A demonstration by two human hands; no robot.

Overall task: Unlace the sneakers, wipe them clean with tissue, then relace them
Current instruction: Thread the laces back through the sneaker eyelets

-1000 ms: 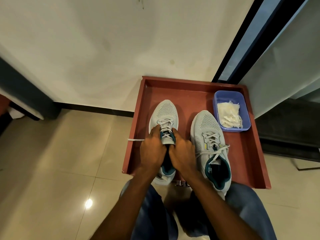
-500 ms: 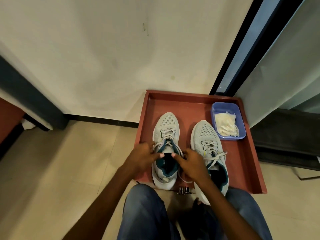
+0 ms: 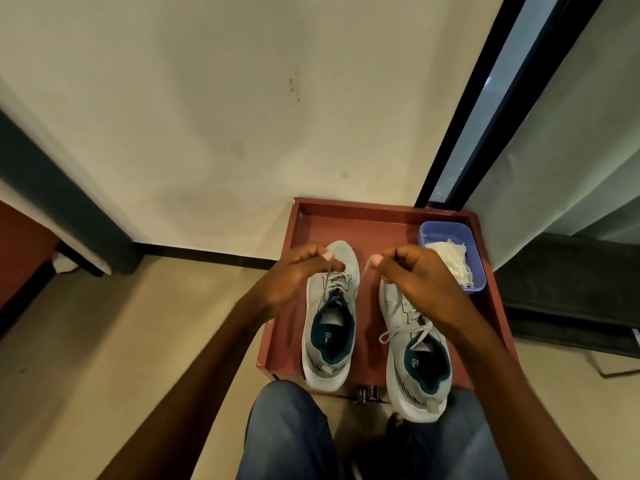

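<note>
Two grey sneakers with teal linings stand side by side, toes away from me, in a red-brown tray (image 3: 360, 216). The left sneaker (image 3: 329, 341) has its lace (image 3: 327, 282) pulled up out of the top eyelets. My left hand (image 3: 298, 275) pinches one end of that lace, and my right hand (image 3: 415, 275) pinches the other end, both raised above the shoe. The right sneaker (image 3: 415, 368) sits laced with a loose bow, its toe hidden under my right hand. White tissue (image 3: 450, 261) fills a blue tub (image 3: 446, 230) in the tray's far right corner.
The tray sits on a beige tiled floor against a cream wall (image 3: 242, 116). A dark window frame (image 3: 485, 98) rises at the back right. My knees in blue jeans (image 3: 287, 431) are at the tray's near edge. A small dark metal object (image 3: 367, 394) lies there too.
Both hands have lifted from the left sneaker's tongue and drawn the lace ends upward and apart. The camera has tilted up, showing more wall.
</note>
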